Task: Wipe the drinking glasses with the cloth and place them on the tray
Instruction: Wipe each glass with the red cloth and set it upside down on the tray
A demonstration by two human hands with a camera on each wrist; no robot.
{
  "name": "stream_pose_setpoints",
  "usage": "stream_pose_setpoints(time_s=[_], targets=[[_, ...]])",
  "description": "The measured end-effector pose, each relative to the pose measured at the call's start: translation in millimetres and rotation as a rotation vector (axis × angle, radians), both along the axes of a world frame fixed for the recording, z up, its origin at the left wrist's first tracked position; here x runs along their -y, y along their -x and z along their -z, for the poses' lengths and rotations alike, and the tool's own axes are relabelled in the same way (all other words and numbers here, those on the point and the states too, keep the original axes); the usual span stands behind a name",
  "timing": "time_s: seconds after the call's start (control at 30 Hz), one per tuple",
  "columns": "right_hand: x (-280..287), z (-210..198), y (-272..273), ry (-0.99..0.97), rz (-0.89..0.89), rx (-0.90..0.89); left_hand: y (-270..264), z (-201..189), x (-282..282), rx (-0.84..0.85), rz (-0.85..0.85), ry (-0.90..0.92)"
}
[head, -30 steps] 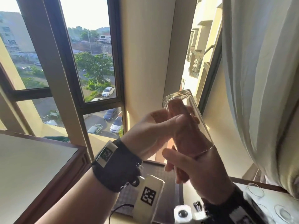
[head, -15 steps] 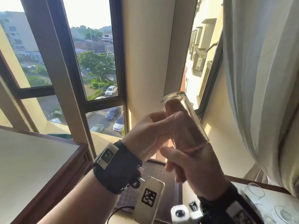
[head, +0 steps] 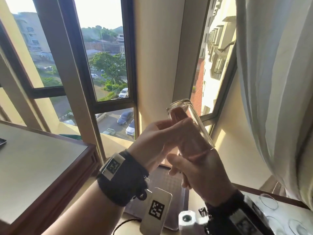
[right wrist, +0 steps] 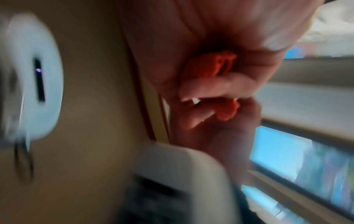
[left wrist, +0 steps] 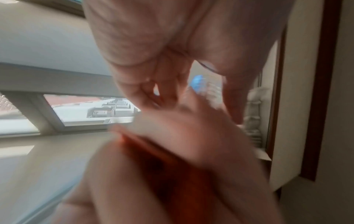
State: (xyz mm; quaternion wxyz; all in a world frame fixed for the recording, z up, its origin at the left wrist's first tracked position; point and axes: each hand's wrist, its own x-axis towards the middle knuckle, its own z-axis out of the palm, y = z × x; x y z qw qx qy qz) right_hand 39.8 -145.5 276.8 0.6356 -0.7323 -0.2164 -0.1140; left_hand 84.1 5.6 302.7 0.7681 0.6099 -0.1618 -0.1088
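A clear drinking glass [head: 194, 119] is raised in front of the window, tilted, with its thick base up and its mouth toward me. My left hand [head: 159, 138] grips its side, the thumb lying across the wall. My right hand [head: 196, 172] reaches into the mouth, its fingers inside the glass. In the blurred right wrist view those fingers curl round an orange cloth [right wrist: 216, 65]. The cloth shows as a pinkish-orange mass [head: 188, 143] through the glass. A dark textured tray [head: 166, 177] lies below the hands.
Other clear glasses [head: 269, 200] stand on a white surface at the lower right. A wood-edged table [head: 42, 160] fills the left. A pale curtain [head: 274, 82] hangs close on the right, and the window frame [head: 116, 104] is just behind the glass.
The hands and the glass stay almost where they were. The glass has sunk slightly and the view has drifted a little. Both wrist views are smeared by motion.
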Motion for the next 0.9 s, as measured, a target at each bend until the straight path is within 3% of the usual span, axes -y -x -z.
stream_pose_setpoints(time_s=[0.07, 0.13, 0.2, 0.27, 0.3, 0.37, 0.4, 0.47, 0.57, 0.67, 0.77, 0.9], targets=[[1.2, -9.4, 13.9, -0.327, -0.343, -0.264, 5.3, 7.0, -1.6, -0.008, 0.092, 0.123], [1.5, -7.8, 17.4, -0.344, -0.364, -0.291, 7.3, 9.5, -2.2, -0.001, 0.071, 0.132], [2.3, 3.1, 9.5, -0.024, -0.134, -0.121, 6.9, 9.0, -1.5, -0.006, -0.041, 0.082], [5.3, 16.2, -5.8, 0.451, 0.2, 0.213, 4.7, 7.5, -1.0, -0.03, -0.176, -0.008], [4.7, 21.5, -11.6, 0.65, 0.284, 0.328, 3.6, 8.0, -1.1, -0.047, -0.227, -0.073], [-1.0, 31.9, -19.0, 0.813, 0.369, 0.418, 3.1, 10.6, -1.7, -0.081, -0.282, -0.154], [-6.1, 34.4, -18.8, 0.769, 0.347, 0.399, 3.3, 12.6, -3.2, -0.087, -0.279, -0.155], [-13.4, 30.4, -15.3, 0.498, 0.207, 0.258, 3.2, 18.4, -12.0, -0.095, -0.195, -0.09], [-23.2, 18.7, -4.6, -0.042, -0.214, -0.238, -0.4, 31.4, -31.6, -0.115, -0.034, 0.124], [-39.6, 19.4, -3.5, -0.444, -0.447, -0.449, -11.2, 47.6, -49.6, -0.063, 0.03, 0.193], [-49.3, 35.6, -12.9, -0.442, -0.396, -0.443, -24.6, 64.1, -69.0, -0.027, 0.01, 0.194], [-44.2, 59.3, -24.1, -0.055, -0.143, -0.361, -41.5, 81.9, -103.9, -0.062, -0.157, 0.081]])
